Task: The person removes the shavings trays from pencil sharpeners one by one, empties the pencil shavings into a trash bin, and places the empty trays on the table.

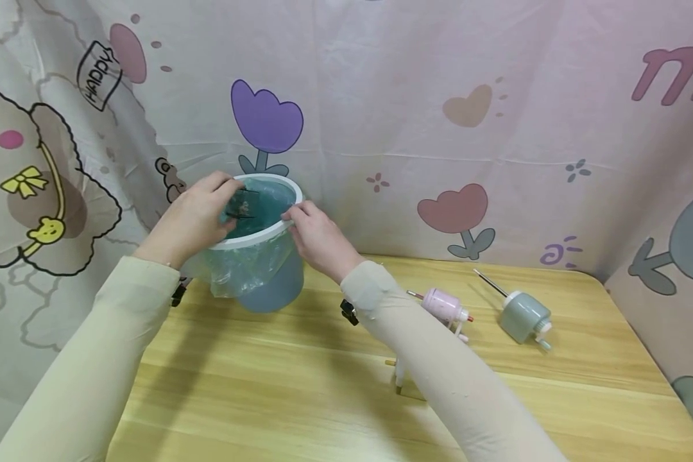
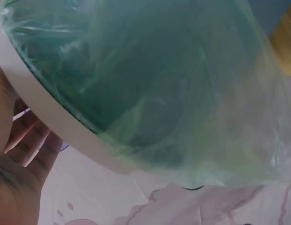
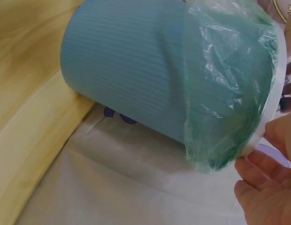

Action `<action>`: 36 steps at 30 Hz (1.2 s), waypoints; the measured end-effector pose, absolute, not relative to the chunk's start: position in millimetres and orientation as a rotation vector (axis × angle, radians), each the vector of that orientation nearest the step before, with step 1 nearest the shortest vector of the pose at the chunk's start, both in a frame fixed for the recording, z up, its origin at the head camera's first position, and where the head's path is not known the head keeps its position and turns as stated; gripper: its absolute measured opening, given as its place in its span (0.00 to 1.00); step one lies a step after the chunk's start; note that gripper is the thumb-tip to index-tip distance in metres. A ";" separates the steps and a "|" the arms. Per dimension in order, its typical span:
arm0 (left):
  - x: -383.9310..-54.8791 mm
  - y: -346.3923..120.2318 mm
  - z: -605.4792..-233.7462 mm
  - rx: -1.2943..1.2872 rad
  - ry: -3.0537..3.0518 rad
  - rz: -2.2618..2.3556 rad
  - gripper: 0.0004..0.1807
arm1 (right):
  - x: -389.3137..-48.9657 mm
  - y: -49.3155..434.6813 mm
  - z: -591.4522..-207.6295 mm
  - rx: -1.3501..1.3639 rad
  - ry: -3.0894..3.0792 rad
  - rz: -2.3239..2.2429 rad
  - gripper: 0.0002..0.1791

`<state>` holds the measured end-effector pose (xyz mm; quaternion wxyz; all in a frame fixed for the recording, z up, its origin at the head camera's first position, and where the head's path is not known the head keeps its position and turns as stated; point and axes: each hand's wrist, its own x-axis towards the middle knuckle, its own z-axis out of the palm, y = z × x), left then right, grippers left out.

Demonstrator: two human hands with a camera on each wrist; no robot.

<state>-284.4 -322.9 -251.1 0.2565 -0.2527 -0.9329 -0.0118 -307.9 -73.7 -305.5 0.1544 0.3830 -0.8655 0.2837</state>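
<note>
A blue trash can stands at the table's back left. A thin green plastic bag lines it and folds over its white rim ring. My left hand is at the left side of the opening. Its fingers extend and spread behind the ring in the left wrist view, and thin dark lines show by its fingertips in the head view. My right hand pinches the ring at the near right. In the right wrist view, the right thumb and fingers meet at the ring's edge, beside the bag's fold.
On the right of the wooden table lie a pink crank pencil sharpener and a grey one, each with a pencil-like stick. My right sleeve partly covers a white item. A printed curtain hangs behind.
</note>
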 end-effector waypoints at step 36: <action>-290.9 -315.9 -236.1 -0.973 -2.306 0.632 0.16 | -308.9 -75.7 -309.4 1.106 -2.394 0.740 0.12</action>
